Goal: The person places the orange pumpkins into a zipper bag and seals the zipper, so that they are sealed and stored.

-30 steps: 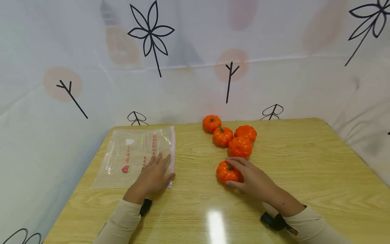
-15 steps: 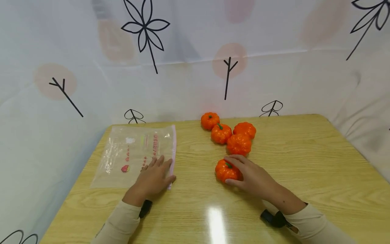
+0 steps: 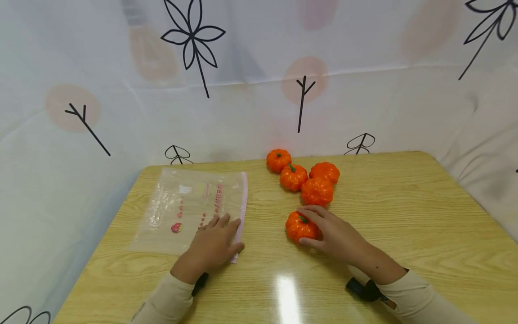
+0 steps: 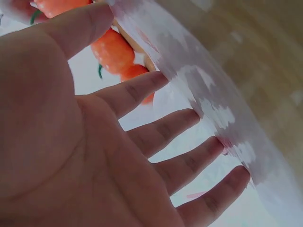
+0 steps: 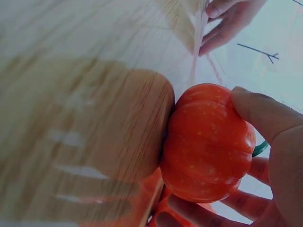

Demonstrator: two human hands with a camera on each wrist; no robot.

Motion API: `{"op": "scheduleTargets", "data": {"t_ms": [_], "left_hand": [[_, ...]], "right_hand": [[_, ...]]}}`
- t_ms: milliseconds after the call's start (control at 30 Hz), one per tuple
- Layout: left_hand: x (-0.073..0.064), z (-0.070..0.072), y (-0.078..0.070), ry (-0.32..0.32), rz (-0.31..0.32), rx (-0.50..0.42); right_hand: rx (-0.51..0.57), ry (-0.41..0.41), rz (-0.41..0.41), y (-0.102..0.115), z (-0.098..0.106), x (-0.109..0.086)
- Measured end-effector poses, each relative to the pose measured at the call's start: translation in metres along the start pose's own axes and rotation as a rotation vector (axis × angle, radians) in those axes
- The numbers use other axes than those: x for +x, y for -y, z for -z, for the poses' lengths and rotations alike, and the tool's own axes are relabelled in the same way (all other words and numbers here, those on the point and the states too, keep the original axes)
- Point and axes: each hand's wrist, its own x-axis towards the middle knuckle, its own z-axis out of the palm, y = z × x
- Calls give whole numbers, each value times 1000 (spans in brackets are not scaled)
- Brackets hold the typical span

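Note:
A clear zip bag [image 3: 155, 234] printed with pink lettering and a strawberry lies flat on the left of the table, its pink zip edge facing right. My left hand [image 3: 214, 245] rests on it near that edge; in the left wrist view, its spread, straight fingers [image 4: 163, 132] touch the bag with their tips. To the right, my right hand [image 3: 337, 236] grips a small orange toy pumpkin [image 3: 299, 228] with a green stem. Thumb and fingers curl around its sides in the right wrist view, where the pumpkin [image 5: 208, 142] sits against the tabletop.
Several more pumpkins [image 3: 317, 192] cluster behind the held one, reaching back toward the far table edge. The wood-grain table [image 3: 404, 202] backs onto a white patterned cloth [image 3: 243, 112]. Light glares off the table [image 3: 287, 299] at the front.
My left hand has slid the bag to the right and slightly toward me, closer to the held pumpkin. My right hand keeps its grip in the same place. Earlier, the head view shifted slightly.

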Motion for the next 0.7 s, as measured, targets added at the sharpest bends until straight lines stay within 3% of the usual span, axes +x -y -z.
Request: {"op": "scheduleTargets", "data": {"t_ms": [300,700], "left_hand": [[-6,-4,-18,-7,-70,39],[-12,-5,-31,-1,-112,71]], "right_hand": [[4,9,-3,0,2,-1],[-20,15,7,1,2,-1]]}}
